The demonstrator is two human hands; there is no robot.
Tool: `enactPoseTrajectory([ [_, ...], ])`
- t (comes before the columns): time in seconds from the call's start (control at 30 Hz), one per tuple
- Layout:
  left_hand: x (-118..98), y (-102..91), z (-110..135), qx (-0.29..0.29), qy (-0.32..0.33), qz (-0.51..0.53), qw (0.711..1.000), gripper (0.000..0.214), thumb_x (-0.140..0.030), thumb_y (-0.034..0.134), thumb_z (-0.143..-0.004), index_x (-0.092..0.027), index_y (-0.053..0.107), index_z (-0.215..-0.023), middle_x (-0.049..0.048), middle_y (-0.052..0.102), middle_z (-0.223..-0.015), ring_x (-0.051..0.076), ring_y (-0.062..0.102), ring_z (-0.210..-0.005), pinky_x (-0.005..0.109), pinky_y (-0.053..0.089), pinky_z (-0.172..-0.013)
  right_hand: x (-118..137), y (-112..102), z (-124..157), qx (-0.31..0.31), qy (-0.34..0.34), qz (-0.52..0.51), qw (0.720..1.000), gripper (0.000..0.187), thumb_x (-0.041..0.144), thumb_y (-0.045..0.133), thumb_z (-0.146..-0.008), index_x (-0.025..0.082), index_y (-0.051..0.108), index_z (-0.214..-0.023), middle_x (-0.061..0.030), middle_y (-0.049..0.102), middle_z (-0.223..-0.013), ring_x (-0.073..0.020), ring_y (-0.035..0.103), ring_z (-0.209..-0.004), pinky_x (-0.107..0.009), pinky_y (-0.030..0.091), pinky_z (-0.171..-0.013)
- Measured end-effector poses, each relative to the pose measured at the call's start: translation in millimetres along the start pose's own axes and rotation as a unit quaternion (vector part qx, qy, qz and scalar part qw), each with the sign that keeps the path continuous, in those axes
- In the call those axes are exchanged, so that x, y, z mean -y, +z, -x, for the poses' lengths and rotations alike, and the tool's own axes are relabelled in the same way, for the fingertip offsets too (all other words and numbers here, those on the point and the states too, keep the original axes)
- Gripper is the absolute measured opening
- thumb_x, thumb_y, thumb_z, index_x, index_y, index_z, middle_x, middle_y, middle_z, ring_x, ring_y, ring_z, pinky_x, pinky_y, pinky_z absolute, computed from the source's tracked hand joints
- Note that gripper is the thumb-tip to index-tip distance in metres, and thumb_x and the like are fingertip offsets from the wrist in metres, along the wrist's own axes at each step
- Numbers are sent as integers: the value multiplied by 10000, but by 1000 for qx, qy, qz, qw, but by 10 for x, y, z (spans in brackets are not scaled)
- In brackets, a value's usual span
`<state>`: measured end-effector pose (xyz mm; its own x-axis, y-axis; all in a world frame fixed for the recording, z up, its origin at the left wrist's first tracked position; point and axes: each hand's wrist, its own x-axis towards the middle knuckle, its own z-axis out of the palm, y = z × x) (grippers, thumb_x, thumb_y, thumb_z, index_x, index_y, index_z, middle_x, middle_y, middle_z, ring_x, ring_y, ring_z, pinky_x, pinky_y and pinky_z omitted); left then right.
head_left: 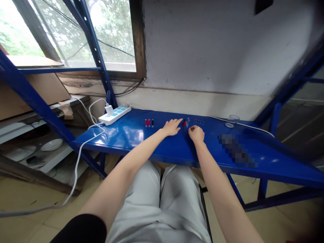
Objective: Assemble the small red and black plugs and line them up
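My left hand lies low over the blue table with its fingers stretched out and apart. Just beyond its fingertips stands a small red tube-like piece, beside some small clear pieces. Close to these, on the right, my right hand is closed, thumb and fingers together; a small dark spot shows at the fingertips, too small to name. Left of my left hand, two red tubes and one black tube stand in a row. Several tiny pieces line up behind my right hand.
A white power strip with a plugged-in charger sits at the table's left end, its cable hanging over the edge. A clear glass stands at the back right, near a white cable. A blurred-out dark object lies at right. Blue metal posts flank the table.
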<state>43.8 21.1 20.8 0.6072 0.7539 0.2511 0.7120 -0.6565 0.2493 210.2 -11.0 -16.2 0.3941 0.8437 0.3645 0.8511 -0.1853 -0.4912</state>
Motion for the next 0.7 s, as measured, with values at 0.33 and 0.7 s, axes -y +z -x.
enactPoseTrajectory([
  [0.33, -163, 383, -270, -28, -46, -9, 999, 506, -286, 340, -894, -292, 272, -1396, 112, 408, -1360, 303, 404, -1183, 527, 314, -941, 29, 83, -64, 15, -16, 52, 998, 283, 292, 508, -771, 140, 659, -955, -175, 585, -1053, -299, 502, -1002, -430, 390, -792],
  [0.7, -107, 386, -299, -139, -74, 46, 986, 172, -202, 446, -867, -186, 609, -920, 85, 643, -979, 224, 567, -959, 401, 354, -876, 11, 288, -298, 22, 35, 36, 999, 292, 355, 557, -744, 153, 659, -928, -180, 572, -1063, -321, 493, -1022, -474, 369, -819],
])
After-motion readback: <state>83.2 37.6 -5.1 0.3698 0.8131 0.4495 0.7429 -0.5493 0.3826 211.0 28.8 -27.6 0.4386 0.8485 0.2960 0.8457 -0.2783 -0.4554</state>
